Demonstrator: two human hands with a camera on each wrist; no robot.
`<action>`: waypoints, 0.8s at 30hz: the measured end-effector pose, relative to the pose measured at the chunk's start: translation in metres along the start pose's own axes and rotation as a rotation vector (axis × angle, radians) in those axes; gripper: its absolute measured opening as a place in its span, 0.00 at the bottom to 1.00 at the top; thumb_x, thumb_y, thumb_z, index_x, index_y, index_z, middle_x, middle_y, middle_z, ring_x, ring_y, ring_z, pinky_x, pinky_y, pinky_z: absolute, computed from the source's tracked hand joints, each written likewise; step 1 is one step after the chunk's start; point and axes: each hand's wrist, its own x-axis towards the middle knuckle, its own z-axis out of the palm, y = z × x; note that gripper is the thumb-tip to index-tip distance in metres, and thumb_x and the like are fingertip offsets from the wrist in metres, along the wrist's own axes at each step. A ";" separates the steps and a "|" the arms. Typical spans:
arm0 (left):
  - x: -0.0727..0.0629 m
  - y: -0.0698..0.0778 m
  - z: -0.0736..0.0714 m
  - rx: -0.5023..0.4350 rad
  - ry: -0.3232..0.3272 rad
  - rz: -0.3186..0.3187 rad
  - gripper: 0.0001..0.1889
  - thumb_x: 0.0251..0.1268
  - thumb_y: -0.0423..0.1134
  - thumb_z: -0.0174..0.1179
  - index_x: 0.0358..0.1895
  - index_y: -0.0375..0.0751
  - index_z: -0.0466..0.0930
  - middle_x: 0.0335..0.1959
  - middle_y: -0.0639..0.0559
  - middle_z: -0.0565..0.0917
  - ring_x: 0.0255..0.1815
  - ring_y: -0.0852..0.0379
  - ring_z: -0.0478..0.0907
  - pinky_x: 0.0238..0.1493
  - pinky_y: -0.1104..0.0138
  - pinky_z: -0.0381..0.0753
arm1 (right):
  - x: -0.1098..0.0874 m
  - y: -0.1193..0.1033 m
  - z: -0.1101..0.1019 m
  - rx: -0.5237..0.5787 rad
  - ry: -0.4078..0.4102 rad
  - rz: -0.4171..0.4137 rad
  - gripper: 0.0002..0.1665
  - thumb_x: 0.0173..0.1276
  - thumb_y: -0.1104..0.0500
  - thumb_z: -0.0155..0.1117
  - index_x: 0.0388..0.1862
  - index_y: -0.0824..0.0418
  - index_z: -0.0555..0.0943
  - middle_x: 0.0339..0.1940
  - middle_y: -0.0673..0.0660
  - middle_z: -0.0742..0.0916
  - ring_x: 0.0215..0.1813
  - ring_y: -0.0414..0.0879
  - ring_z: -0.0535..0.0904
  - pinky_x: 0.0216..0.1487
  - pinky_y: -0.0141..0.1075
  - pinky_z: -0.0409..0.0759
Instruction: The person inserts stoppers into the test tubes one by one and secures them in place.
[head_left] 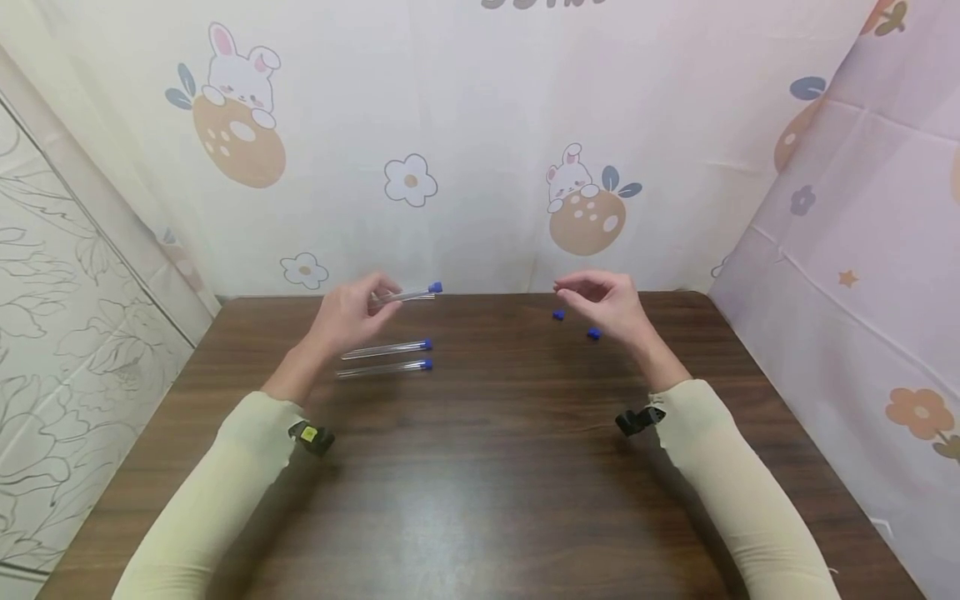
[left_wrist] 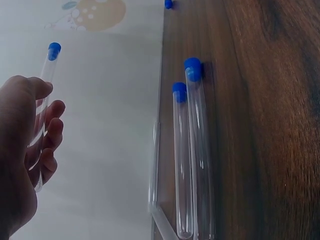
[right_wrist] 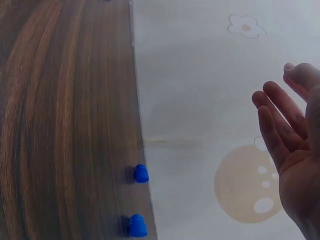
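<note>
My left hand point(head_left: 348, 312) grips a clear test tube point(left_wrist: 37, 135) with a blue cap point(left_wrist: 54, 50), raised above the table near its back edge. The capped end points right in the head view. Below this hand, two capped test tubes point(head_left: 386, 350) lie side by side on the wood. At the back edge lies another clear tube point(left_wrist: 154, 170) without a cap showing, partly behind the left hand in the head view. My right hand point(head_left: 603, 304) holds nothing, its fingers loosely bent. Two loose blue caps point(head_left: 558, 315) point(right_wrist: 137, 226) lie on the table just below it.
The brown wooden table point(head_left: 480, 483) ends at the back against a pale printed curtain point(head_left: 480, 108). More curtain point(head_left: 862, 208) hangs along the right side, and a white panel with line-drawn flowers point(head_left: 60, 292) stands at the left.
</note>
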 end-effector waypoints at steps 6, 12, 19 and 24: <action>-0.001 0.001 -0.001 0.034 -0.051 -0.104 0.11 0.80 0.39 0.67 0.58 0.42 0.86 0.47 0.39 0.96 0.42 0.41 0.92 0.48 0.45 0.89 | -0.002 0.004 -0.003 -0.066 0.042 -0.016 0.15 0.71 0.76 0.75 0.55 0.70 0.92 0.55 0.73 0.94 0.50 0.28 0.91 0.54 0.20 0.88; -0.002 -0.004 -0.001 0.022 -0.065 -0.132 0.12 0.81 0.40 0.63 0.59 0.40 0.86 0.49 0.37 0.96 0.45 0.38 0.92 0.51 0.42 0.88 | -0.001 0.012 -0.005 -0.154 0.047 -0.084 0.18 0.71 0.74 0.77 0.58 0.68 0.92 0.57 0.69 0.94 0.53 0.21 0.86 0.54 0.16 0.85; -0.003 -0.012 0.002 0.012 -0.088 -0.156 0.13 0.80 0.39 0.64 0.60 0.39 0.85 0.50 0.37 0.95 0.48 0.37 0.92 0.54 0.41 0.89 | -0.003 0.022 -0.006 -0.279 0.010 -0.130 0.20 0.69 0.73 0.79 0.59 0.65 0.92 0.57 0.66 0.94 0.57 0.16 0.80 0.52 0.15 0.83; -0.003 -0.016 0.005 0.018 -0.113 -0.180 0.13 0.81 0.39 0.63 0.61 0.39 0.85 0.52 0.36 0.95 0.51 0.36 0.92 0.57 0.41 0.89 | -0.003 0.024 -0.007 -0.325 -0.005 -0.104 0.21 0.69 0.71 0.80 0.60 0.64 0.92 0.60 0.64 0.93 0.60 0.34 0.86 0.53 0.14 0.81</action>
